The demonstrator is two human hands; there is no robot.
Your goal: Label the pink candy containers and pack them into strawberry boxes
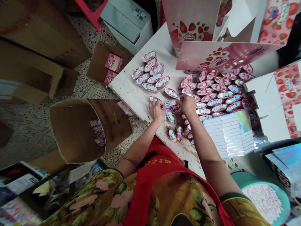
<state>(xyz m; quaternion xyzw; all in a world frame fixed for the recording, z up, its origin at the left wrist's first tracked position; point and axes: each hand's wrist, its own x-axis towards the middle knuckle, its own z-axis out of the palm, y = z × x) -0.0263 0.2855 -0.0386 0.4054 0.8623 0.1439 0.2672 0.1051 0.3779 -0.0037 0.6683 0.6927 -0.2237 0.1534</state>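
Observation:
Over the worn white table, my left hand curls at the near-left edge of a loose group of oval pink packs with shiny rainbow-silver ends. My right hand is closed with fingertips bent down, a short way to the right. Between both sets of fingertips lies one shiny oval pack, which the right fingers appear to touch. What either hand pinches is too small or hidden to name. Closest to the left wrist is another pack. Two more oval packs stand nearer my body.
Rows of similar packs fill the right, some with pink round pieces on top. A smaller cluster stands far left. Strawberry-printed cartons, a silver sheet and a teal basin surround them. An open cardboard box sits left on the floor.

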